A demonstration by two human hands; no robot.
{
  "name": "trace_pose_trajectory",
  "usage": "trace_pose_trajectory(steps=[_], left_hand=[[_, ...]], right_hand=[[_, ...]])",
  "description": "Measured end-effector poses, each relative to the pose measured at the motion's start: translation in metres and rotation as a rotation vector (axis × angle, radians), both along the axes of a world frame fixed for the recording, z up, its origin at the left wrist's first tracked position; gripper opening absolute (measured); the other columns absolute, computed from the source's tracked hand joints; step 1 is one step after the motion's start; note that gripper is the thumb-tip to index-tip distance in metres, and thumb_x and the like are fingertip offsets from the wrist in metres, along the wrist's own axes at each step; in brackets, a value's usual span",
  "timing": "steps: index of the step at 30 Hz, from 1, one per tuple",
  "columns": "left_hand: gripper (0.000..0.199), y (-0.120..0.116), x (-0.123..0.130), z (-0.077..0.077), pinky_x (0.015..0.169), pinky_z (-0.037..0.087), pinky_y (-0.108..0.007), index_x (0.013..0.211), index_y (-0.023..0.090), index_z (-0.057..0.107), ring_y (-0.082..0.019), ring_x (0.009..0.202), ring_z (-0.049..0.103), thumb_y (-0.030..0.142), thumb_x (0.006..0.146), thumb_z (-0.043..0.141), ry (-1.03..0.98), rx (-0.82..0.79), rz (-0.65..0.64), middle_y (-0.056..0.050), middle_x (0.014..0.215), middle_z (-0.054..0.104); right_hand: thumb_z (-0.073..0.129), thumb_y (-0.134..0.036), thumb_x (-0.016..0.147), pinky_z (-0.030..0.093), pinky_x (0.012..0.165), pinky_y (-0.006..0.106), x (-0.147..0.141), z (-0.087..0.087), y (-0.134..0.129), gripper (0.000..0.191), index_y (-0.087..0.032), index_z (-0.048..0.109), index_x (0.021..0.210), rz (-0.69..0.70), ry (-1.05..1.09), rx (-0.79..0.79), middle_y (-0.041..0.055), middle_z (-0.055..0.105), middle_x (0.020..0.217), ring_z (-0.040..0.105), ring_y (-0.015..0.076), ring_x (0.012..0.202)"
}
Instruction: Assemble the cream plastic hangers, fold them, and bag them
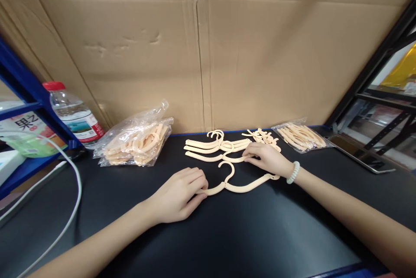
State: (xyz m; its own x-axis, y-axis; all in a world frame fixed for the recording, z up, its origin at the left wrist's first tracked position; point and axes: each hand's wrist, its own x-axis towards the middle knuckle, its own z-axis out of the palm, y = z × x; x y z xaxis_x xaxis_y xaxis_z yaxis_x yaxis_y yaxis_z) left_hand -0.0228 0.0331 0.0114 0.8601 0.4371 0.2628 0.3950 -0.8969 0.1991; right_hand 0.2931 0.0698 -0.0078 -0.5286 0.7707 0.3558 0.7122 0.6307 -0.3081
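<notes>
A cream plastic clothes hanger (245, 188) lies nearest me on the black table, its hook pointing away. My left hand (182, 195) is closed round the left arm of this hanger, hiding its end. Behind it, several like hangers (208, 157) lie overlapped in a row with their hooks toward the back. My right hand (271, 159) has its thumb and fingers closed on the right end of the closest hanger in that row. Past the right hand is a loose pile of small cream hanger pieces (261, 135).
A clear bag of cream parts (136, 141) lies at back left, another bag (300, 135) at back right. A red-capped water bottle (76, 115) and a white cable (78, 191) are on the left. A phone-like flat device (357, 152) lies right. Cardboard (260, 61) walls the back.
</notes>
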Motion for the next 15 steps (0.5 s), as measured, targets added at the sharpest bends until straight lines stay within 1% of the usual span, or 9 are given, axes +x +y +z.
trace_pose_trajectory(steps=[2,5,9,12,15], left_hand=[[0.014,-0.002,0.0,0.0,0.068,0.041,-0.03,0.086,0.019,0.053,-0.018,0.074,0.05,0.018,0.094,0.04,-0.011,0.01,-0.006,-0.004,0.082,0.056],[0.014,-0.002,0.0,-0.003,0.068,0.041,-0.029,0.086,0.02,0.053,-0.018,0.074,0.051,0.017,0.093,0.041,-0.019,0.04,0.001,-0.003,0.081,0.057],[0.014,0.003,-0.001,-0.009,0.069,0.042,-0.03,0.086,0.019,0.054,-0.017,0.074,0.053,0.02,0.093,0.042,-0.038,0.095,0.077,-0.003,0.081,0.058],[0.009,0.005,-0.002,-0.014,0.068,0.044,-0.029,0.09,0.019,0.055,-0.017,0.074,0.056,0.021,0.092,0.046,-0.075,0.128,0.165,-0.003,0.082,0.06],[0.008,0.006,-0.003,-0.017,0.067,0.045,-0.027,0.091,0.019,0.056,-0.016,0.074,0.058,0.022,0.092,0.048,-0.116,0.146,0.214,-0.003,0.085,0.062]], right_hand=[[0.054,-0.024,0.092,0.048,0.075,0.035,0.0,0.0,0.005,0.014,-0.019,0.065,0.085,-0.013,0.01,0.027,0.007,0.064,0.086,0.06,0.0221,0.082],[0.055,-0.024,0.091,0.047,0.075,0.036,0.0,-0.001,0.013,0.013,-0.019,0.064,0.082,-0.036,0.031,0.055,0.0073,0.064,0.085,0.06,0.0226,0.082],[0.053,-0.025,0.09,0.046,0.078,0.038,-0.002,-0.003,0.02,0.013,-0.02,0.064,0.085,-0.092,0.085,0.084,0.0091,0.065,0.091,0.06,0.0244,0.087],[0.046,-0.029,0.093,0.045,0.079,0.038,0.0,0.005,0.015,0.02,-0.02,0.064,0.091,-0.147,0.137,0.094,0.0105,0.063,0.095,0.059,0.0242,0.088],[0.047,-0.037,0.093,0.045,0.072,0.035,0.01,0.019,0.0,0.025,-0.019,0.065,0.093,-0.156,0.139,0.024,0.0093,0.064,0.089,0.057,0.0213,0.077]])
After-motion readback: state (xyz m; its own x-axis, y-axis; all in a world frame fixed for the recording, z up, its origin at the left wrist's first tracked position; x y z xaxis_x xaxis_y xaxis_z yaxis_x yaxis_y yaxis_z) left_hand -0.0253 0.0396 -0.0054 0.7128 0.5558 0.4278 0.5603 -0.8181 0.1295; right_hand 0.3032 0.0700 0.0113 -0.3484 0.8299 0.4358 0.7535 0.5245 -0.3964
